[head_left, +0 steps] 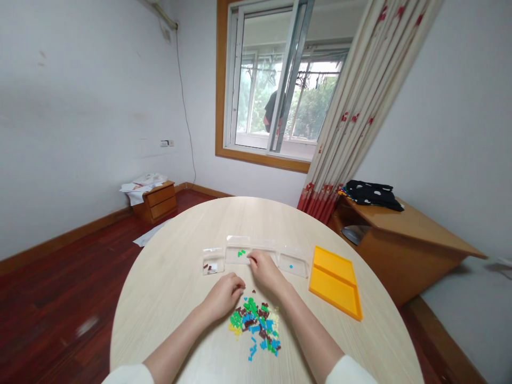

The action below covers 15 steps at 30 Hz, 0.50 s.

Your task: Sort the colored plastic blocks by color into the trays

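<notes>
Small multicoloured plastic pieces [249, 323]: from my remote view, nearly all are heaped on the round, pale wood-grain table [168, 277] between the forearms; green, blue, dark brown, yellow and cream lie mixed, so I judge that most of the work is left.
Left hand [230, 291]: beside the pile's far left edge, fingers curled in and narrow; I can't tell whether it pinches a piece.
Lone dark brown piece [253, 292]: on the table just past the heap, outside any box.
Two-part yellow plastic tray [336, 290]: flat on the table, well right of the heap; I see no pieces in it.
Right hand [261, 265]: over the boxes' row, fingers drawn close together; whether they hold anything, I can't make out.
Clear plastic boxes: four in a shallow arc. The leftmost box [219, 260] has a few dark brown pieces, the second box [232, 254] some green, the rightmost box [298, 266] one blue. The third box [272, 252] is partly hidden by the hand, contents unclear. I'd call this an early stage.
</notes>
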### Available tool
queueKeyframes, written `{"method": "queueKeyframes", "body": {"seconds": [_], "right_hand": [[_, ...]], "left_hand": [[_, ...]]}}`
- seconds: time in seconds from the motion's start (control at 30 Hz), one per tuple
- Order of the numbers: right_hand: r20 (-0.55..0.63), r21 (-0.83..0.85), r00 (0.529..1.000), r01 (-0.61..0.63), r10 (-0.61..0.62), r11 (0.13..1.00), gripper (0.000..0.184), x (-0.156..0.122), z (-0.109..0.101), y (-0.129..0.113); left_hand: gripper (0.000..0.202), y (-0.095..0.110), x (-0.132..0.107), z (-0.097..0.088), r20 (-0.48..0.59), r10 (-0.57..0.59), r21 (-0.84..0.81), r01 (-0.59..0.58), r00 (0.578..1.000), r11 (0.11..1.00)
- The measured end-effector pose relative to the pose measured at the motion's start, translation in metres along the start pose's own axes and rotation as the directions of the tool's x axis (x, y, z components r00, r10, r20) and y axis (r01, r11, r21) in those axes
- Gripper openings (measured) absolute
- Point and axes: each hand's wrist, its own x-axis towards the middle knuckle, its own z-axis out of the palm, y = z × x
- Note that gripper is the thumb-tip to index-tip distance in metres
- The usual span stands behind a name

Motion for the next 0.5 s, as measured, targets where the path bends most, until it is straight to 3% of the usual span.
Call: {"method": "queueKeyframes", "body": {"seconds": [0.1, 0.17, 0.23, 0.5], "right_hand": [[0.084, 0.044, 0.996, 0.009, -0.013, 0.999, 0.019, -0.032, -0.01, 0.004], [0.185, 0.13, 0.983, -0.001, -0.023, 0.992, 0.018, -0.05, -0.012, 0.008], [0.209, 0.188, 0.978, -0.023, -0.017, 0.982, 0.02, -0.062, -0.011, 0.009], [0.114, 0.259, 0.993, -0.044, 0.015, 0.965, 0.015, -0.065, -0.004, 0.007]], "left_hand": [[0.017, -0.001, 0.001, 0.0, 0.046, 0.035, -0.019, -0.034, 0.998, 0.999], [0.017, -0.003, 0.001, 0.001, 0.043, 0.036, -0.032, -0.035, 0.998, 0.999], [0.017, -0.004, 0.001, 0.001, 0.026, 0.019, -0.05, -0.018, 0.999, 0.999], [0.016, -0.001, -0.005, -0.002, 0.015, -0.023, -0.134, 0.025, 1.0, 0.991]]}}
